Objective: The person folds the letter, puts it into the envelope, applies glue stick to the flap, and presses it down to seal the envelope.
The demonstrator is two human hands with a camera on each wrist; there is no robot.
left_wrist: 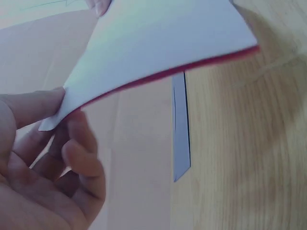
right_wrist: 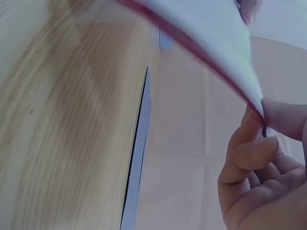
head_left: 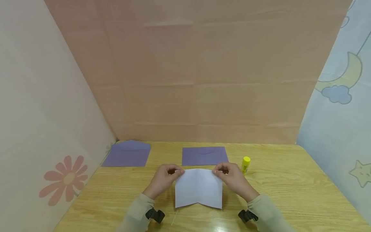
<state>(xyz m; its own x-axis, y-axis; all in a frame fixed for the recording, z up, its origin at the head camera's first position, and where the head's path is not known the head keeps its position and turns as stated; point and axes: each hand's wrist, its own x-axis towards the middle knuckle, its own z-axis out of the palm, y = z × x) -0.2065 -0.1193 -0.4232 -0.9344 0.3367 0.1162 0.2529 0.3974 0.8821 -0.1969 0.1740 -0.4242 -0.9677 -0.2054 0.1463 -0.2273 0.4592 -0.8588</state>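
A sheet of white paper [head_left: 186, 187] with a crease down its middle is held up, tilted, above the table. My left hand [head_left: 163, 179] pinches its upper left corner between thumb and fingers. At the upper right corner my right hand [head_left: 234, 181] grips it the same way. Both wrist views show a red layer along the lower edge, beneath the white paper [left_wrist: 158, 38]. Behind the sheet lies a purple envelope [head_left: 204, 156] with its flap folded down. A yellow glue stick [head_left: 245, 164] stands upright just past my right hand.
Another purple envelope [head_left: 127, 158] lies at the table's back left, its flap raised. The wooden table [head_left: 290, 187] is bordered by a brown paper backdrop [head_left: 197, 80] behind and pale decorated panels on both sides. Each wrist wears a black camera mount [head_left: 155, 216].
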